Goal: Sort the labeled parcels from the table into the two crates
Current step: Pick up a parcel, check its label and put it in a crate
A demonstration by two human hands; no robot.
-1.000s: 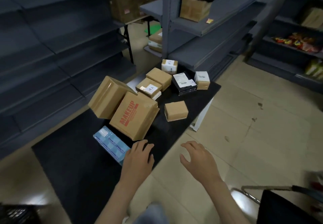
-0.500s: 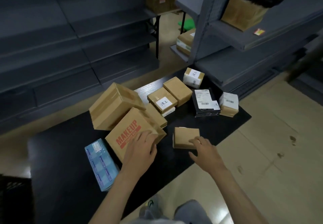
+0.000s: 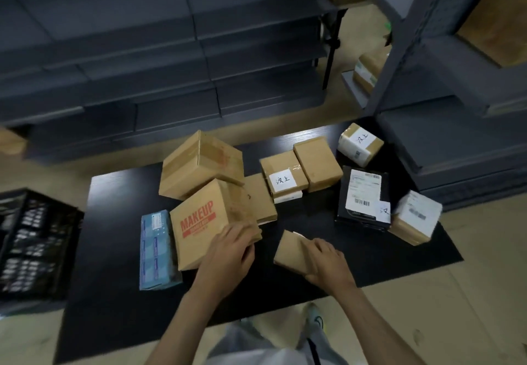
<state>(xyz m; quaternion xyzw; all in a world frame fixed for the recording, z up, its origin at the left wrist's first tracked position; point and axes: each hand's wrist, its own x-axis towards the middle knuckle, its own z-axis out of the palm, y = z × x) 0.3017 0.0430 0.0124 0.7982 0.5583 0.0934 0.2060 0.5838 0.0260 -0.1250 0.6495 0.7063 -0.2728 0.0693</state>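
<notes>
While both hands are over the near part of the black table (image 3: 114,279), each one has a parcel.

- Left hand (image 3: 228,253): fingers bent over the near right corner of the brown cardboard box printed MAKEUP in red (image 3: 199,222), thumb on its right side, gripping it. The box sits tilted and touches the large plain brown carton (image 3: 199,165) behind it.
- Right hand (image 3: 325,262): fingers curled round the right end of the small plain brown cardboard box (image 3: 288,250). It holds the box tilted over the table top, just right of the MAKEUP box. Can't tell if the underside touches the table.
- Light blue flat box (image 3: 155,250) lies against the MAKEUP box's left side.
- Mid-table, further back: flat brown parcel (image 3: 261,196), then the brown box with a white handwritten label (image 3: 282,176), then the plain brown block-shaped box (image 3: 318,163) touching it on the right.
- Far right corner: small taped box with a white handwritten label (image 3: 360,143).
- Right side: black flat parcel with a white barcode label (image 3: 363,196). Just beside it, at the table's right edge, is the brown box with a white printed label (image 3: 416,216).
- Black plastic lattice crate (image 3: 34,245) is beside the table's left end, well apart from both hands.
- Grey metal shelving (image 3: 256,51) is behind the table.
</notes>
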